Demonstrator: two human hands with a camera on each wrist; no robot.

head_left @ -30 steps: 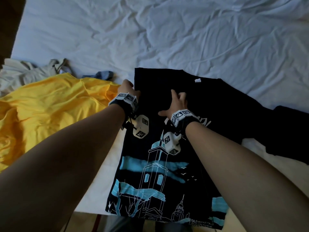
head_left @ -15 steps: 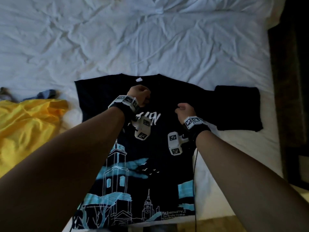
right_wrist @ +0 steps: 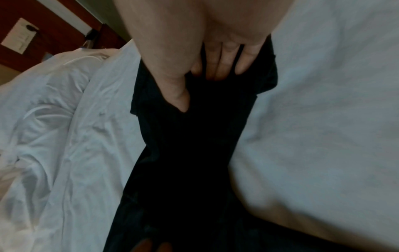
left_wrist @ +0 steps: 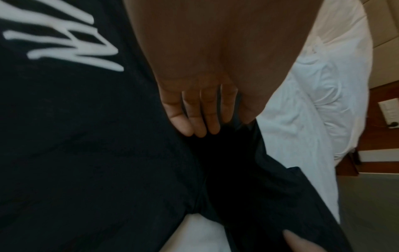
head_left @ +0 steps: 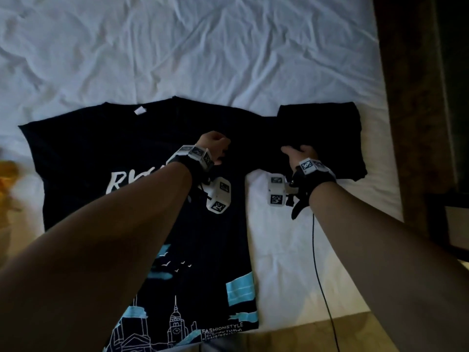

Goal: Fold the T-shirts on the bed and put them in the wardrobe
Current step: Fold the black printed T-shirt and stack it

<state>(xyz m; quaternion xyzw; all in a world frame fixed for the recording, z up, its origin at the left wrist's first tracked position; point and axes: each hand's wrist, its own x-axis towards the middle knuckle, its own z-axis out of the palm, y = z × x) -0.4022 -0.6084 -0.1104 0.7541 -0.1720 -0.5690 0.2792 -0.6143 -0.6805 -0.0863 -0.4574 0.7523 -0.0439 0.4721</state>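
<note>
A black T-shirt [head_left: 101, 153] with a white and blue city print lies flat, print up, on the white bed sheet [head_left: 203, 47]. Its right sleeve [head_left: 330, 133] spreads out toward the bed's right edge. My left hand [head_left: 215, 146] sits at the shirt's right shoulder, and in the left wrist view its curled fingers [left_wrist: 194, 122] and thumb pinch a ridge of black cloth. My right hand [head_left: 300, 154] is on the sleeve near the armpit. Seen from the right wrist, its fingers [right_wrist: 215, 68] curl into the dark fabric with the thumb pressed beside them.
A yellow garment [head_left: 6, 179] shows at the far left edge. A dark wooden frame [head_left: 418, 123] runs along the bed's right side. A thin black cable [head_left: 316, 250] hangs from my right wrist across the sheet. Brown floor [head_left: 304, 334] borders the near bed edge.
Both hands have moved from the shirt's left edge and collar across to its right shoulder and sleeve. The right hand, flat a second ago, now grips the sleeve.
</note>
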